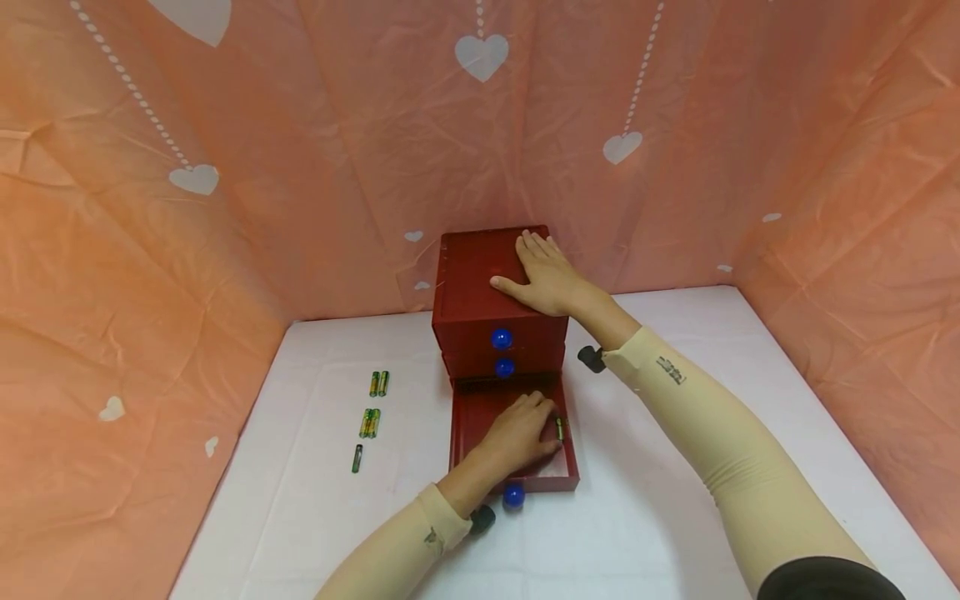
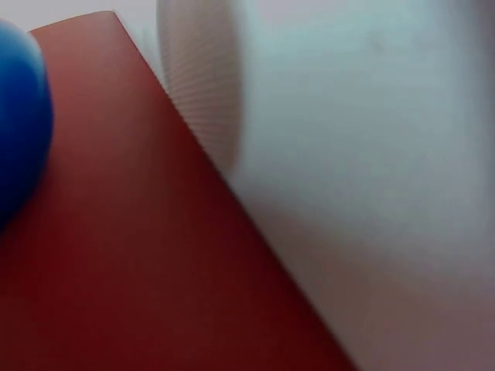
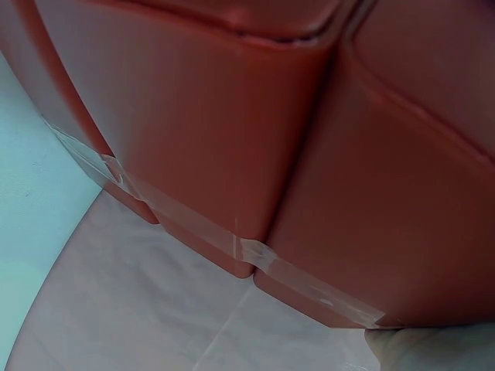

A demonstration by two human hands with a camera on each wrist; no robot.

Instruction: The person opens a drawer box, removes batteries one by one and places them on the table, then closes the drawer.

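A red chest of drawers [image 1: 487,271] with blue ball knobs has its lowest drawer [image 1: 472,417] pulled out. My left hand [image 1: 517,433] reaches into that drawer with bent fingers. A small green battery [image 1: 559,429] appears between its thumb and fingertips, by the drawer's right wall; whether they grip it is not clear. My right hand [image 1: 546,275] rests flat on the chest's top, its fingers spread. The left wrist view shows a blue knob [image 2: 19,124] and a red panel [image 2: 139,216]; the right wrist view shows the chest's taped red side [image 3: 186,139].
Left of the chest on the white-covered table [image 1: 630,533] lie a pair of batteries [image 1: 379,383], a second pair [image 1: 370,423] and a single darker battery [image 1: 357,458]. A pink curtain [image 1: 337,167] with hearts hangs behind and at both sides.
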